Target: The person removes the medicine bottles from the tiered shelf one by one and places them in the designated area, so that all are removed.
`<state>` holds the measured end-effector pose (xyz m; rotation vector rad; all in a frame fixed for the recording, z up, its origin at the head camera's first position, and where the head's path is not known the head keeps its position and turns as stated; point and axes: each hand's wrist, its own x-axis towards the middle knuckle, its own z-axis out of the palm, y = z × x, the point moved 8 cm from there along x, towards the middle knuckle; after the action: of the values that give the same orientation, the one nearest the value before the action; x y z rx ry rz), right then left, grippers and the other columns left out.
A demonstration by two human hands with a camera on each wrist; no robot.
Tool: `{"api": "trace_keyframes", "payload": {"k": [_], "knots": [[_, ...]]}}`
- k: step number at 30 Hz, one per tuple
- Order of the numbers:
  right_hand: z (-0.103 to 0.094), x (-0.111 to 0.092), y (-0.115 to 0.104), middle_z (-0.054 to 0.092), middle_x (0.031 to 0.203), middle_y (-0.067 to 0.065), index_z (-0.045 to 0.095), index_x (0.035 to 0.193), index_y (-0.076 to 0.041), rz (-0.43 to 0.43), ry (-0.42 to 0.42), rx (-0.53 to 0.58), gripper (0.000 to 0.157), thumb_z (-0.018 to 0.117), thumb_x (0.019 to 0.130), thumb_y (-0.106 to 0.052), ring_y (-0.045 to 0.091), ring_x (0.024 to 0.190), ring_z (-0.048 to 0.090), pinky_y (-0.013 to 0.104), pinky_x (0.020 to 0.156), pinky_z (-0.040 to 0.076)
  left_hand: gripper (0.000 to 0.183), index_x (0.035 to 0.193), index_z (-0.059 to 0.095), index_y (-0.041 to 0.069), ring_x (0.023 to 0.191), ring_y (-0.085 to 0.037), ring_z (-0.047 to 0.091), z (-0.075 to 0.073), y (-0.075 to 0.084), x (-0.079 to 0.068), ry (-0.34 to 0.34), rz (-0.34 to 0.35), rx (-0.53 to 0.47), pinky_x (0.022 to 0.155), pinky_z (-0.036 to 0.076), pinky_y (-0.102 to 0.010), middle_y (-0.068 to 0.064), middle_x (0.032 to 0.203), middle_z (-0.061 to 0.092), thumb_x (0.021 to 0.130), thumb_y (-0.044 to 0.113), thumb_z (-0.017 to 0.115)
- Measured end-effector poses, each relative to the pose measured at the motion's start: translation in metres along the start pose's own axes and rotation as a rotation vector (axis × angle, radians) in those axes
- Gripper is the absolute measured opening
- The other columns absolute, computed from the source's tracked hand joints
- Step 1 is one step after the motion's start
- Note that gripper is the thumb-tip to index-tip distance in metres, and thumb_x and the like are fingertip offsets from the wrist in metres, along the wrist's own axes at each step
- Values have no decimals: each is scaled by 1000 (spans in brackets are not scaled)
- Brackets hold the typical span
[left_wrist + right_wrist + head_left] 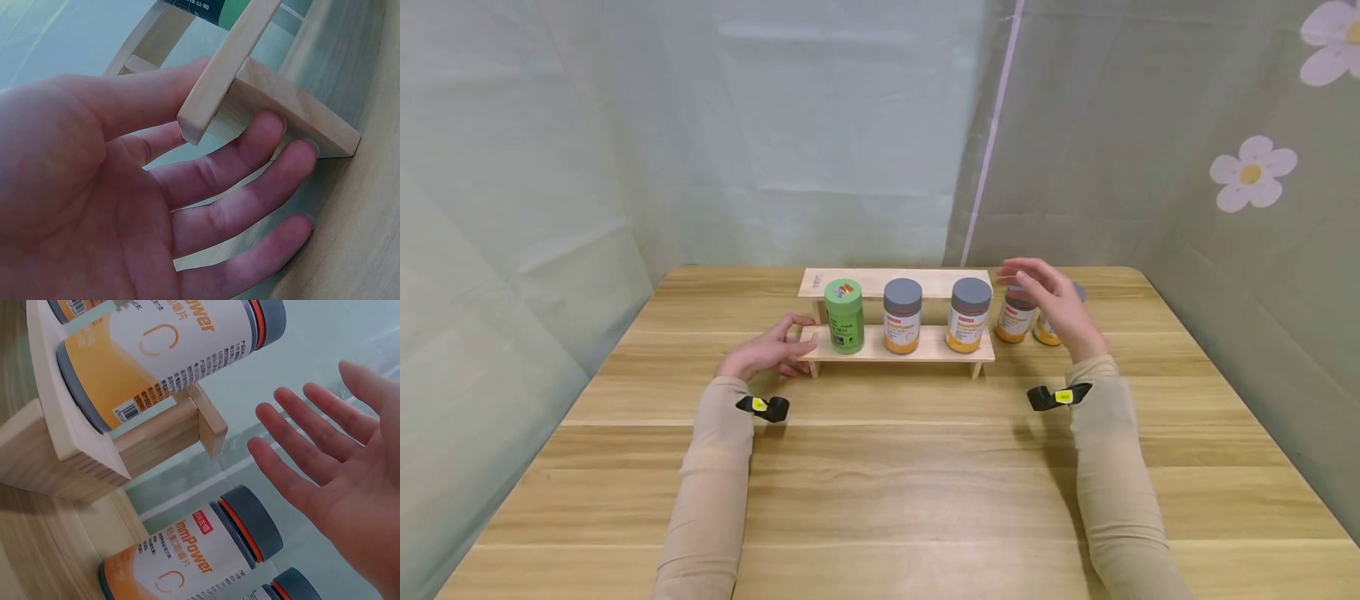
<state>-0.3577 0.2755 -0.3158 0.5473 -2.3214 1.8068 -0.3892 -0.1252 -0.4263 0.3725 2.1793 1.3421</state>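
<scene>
A two-step wooden rack [895, 355] carries a green jar [846, 321] at the left of its lower step. Two grey-capped supplement bottles, one in the middle [902, 321] and one at the right [967, 321], share that step. My left hand [767, 348] holds the rack's left end, thumb over the lower board and fingers underneath, near the leg [294, 106]. Beyond the rack's right end, two more such bottles stand on the table, a nearer one [187, 550] and one partly hidden [1047, 332]. My right hand [1056, 304] hovers by their caps, fingers extended, holding nothing.
The rack's upper step [895, 282] runs along the back. A wood-grain table [910, 475] lies beneath everything, with hanging pale cloth [835, 150] behind and at both sides. Black wrist cameras sit on both sleeves.
</scene>
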Motion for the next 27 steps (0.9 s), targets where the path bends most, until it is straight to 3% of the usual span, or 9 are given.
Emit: {"api": "trace_keyframes", "payload": {"k": [7,12,21,23,27], "knots": [[9,4,1,62,126,11,53,132,-9,5,-51,55,37,47,102,-29,10,111,63,32,98,51,59,147,17,16,94,-25,67,0,-1,-1,-5,-3,5,85,55,-38,-20,110,65,101,33,51],[15,6,0,62,125,12,47,135,2,-3,-78,75,45,47,102,-29,7,108,63,32,98,51,59,146,17,15,92,-23,67,0,-1,-1,-5,1,3,83,55,-37,-18,107,66,101,33,50],[26,7,0,61,121,-10,44,136,4,-6,-114,66,42,48,103,-21,2,107,62,20,93,51,59,146,17,15,87,-20,68,0,1,0,1,6,8,78,55,-34,-14,101,68,101,32,50],[29,6,0,59,126,-8,44,138,2,2,-126,41,43,49,102,-22,0,110,60,18,94,49,59,147,17,15,87,-20,68,0,1,0,1,7,10,77,55,-34,-13,100,68,101,32,50],[36,6,1,51,142,7,41,141,-2,27,-150,18,46,51,101,-23,-2,120,52,18,98,45,58,146,17,15,87,-21,68,-1,1,0,2,7,8,77,55,-34,-13,99,68,101,32,50]]}}
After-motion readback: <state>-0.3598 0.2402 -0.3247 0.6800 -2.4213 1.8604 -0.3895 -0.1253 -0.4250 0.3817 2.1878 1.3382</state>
